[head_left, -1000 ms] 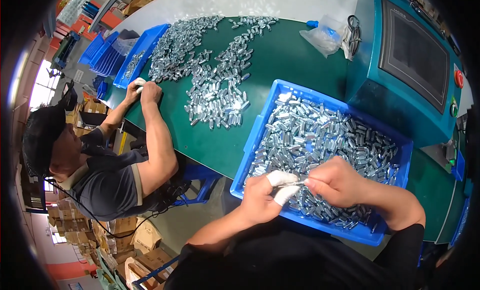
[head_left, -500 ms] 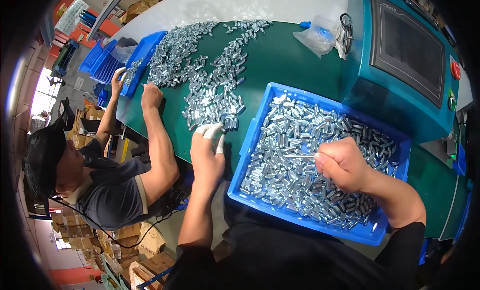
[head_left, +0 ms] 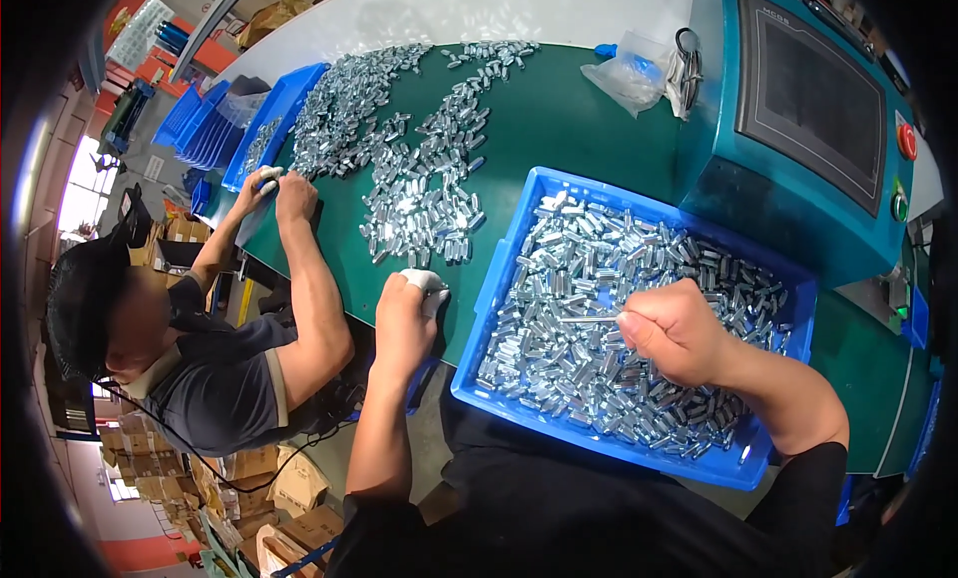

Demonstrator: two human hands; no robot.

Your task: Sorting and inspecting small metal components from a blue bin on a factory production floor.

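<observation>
Metal pin (head_left: 589, 319): thin, bright rod, held level over the blue bin (head_left: 496, 279), its free end pointing left above the heaped silver parts (head_left: 599, 348). Your right hand (head_left: 674, 328) holds it; fingers (head_left: 631, 328) pinched fully shut on the near end, fist otherwise curled. Keep the rod low and level so parts thread on without spilling over the bin wall. Left hand (head_left: 404, 318): resting at the counter (head_left: 559, 109) edge just left of the bin, fingers curled loosely over a white wrap at the tips; whether they grip a part I cannot tell. Keep it near the loose pile of silver parts (head_left: 424, 194) spread on the green counter. Beyond: teal machine with dark screen (head_left: 808, 99), far right. A co-worker (head_left: 200, 358) sits at your left, both hands at the second spread near stacked blue trays (head_left: 200, 129); stay clear of that reach.
</observation>
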